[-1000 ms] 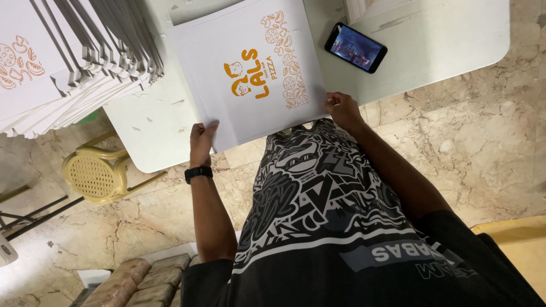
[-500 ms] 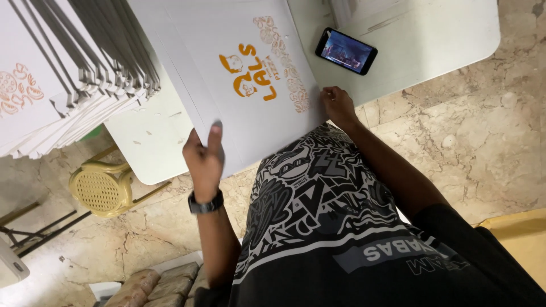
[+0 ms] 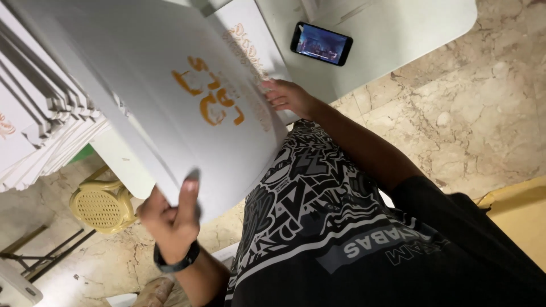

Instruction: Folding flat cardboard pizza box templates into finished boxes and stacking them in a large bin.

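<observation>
Pinching flat white box (image 3: 170,91), fingers (image 3: 187,196) closed

A packing corner of a food takeaway business, where flat cartons are kept and made up.

A tall stack of flat white cardboard box blanks with orange print (image 3: 40,113) leans at the left, and another large white printed cardboard blank (image 3: 170,96) of the same kind is lifted over a white plastic folding bench (image 3: 409,28). A black smartphone with a lit screen (image 3: 321,44) lies on that bench. The floor is beige marbled stone tile (image 3: 478,113), worn and cracked in places, with a yellow perforated plastic stool (image 3: 99,207) standing under the bench edge, which suits a plain back room rather than a shopfront.
</observation>
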